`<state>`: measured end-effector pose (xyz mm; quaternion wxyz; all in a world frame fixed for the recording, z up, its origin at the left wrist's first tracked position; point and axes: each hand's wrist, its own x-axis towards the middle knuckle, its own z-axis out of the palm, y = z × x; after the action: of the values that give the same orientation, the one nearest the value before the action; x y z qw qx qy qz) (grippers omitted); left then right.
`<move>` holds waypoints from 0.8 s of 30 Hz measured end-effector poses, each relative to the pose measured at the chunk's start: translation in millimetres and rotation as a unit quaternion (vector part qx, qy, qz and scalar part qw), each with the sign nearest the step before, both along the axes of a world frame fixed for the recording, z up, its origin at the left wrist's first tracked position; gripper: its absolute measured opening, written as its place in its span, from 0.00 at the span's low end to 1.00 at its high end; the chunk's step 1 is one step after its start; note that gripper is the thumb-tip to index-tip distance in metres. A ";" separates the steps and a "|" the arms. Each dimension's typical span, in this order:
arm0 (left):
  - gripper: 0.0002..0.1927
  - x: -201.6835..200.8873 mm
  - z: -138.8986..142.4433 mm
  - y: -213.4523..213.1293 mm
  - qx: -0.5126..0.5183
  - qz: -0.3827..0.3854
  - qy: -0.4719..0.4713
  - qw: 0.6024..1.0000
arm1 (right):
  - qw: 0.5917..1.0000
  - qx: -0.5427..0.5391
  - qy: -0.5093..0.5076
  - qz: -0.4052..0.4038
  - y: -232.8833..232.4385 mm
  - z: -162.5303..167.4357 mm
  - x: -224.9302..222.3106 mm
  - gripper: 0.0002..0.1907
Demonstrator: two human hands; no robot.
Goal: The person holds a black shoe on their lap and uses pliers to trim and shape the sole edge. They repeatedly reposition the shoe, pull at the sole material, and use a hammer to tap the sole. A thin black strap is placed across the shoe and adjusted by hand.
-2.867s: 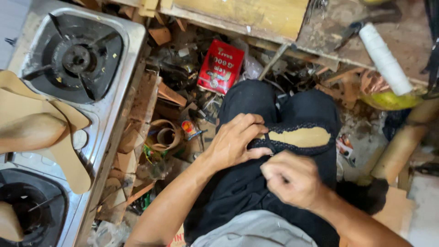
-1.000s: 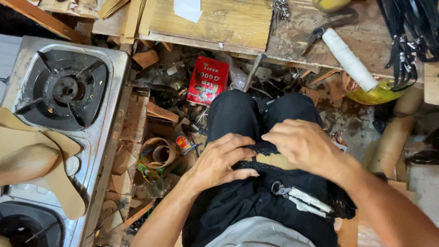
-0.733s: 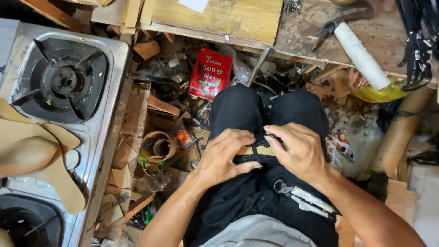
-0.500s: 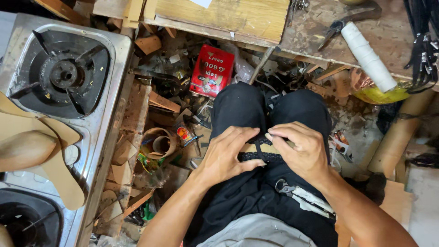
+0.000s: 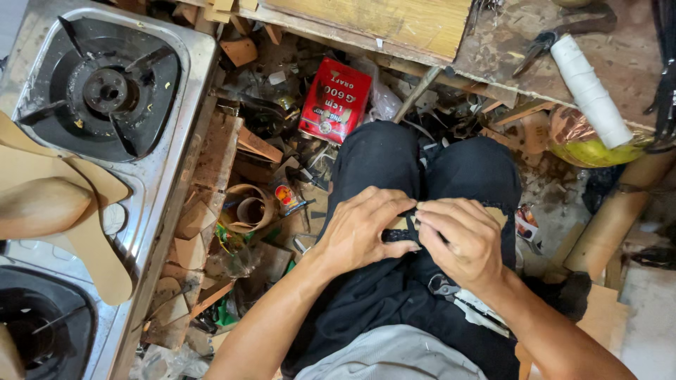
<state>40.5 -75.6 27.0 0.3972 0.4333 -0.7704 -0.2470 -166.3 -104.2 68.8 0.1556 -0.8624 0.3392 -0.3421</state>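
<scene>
Tan leather strip with black lace edging (image 5: 403, 226) lies across my black-trousered lap (image 5: 394, 162), pinched between both hands. My left hand (image 5: 362, 229) presses its fingers closed on the strip's left part; my right hand (image 5: 461, 236) grips the right part, thumb against fingers. I see a red rectangular tin (image 5: 335, 100) just beyond my knees and a steel gas stove (image 5: 105, 91) at far left.
</scene>
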 end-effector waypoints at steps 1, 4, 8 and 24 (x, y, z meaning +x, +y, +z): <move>0.32 -0.7 -0.2 -0.6 0.001 -0.001 0.000 1.000 | 1.000 0.005 0.005 -0.001 -0.8 0.2 -1.2 0.10; 0.31 -1.5 -1.1 -1.1 0.003 -0.010 0.000 1.000 | 1.000 0.014 -0.024 -0.005 -1.8 -0.9 -3.4 0.08; 0.29 0.6 -3.7 -0.8 0.002 -0.008 -0.001 1.000 | 0.997 0.048 -0.046 -0.043 1.1 -5.2 -1.4 0.07; 0.30 -1.5 -5.1 -1.1 0.005 0.000 -0.008 1.000 | 0.999 0.012 0.044 -0.019 16.5 4.7 6.2 0.13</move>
<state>39.0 -76.7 21.9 0.3888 0.4371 -0.7722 -0.2479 -160.2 -87.7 73.5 0.1439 -0.8684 0.3658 -0.3023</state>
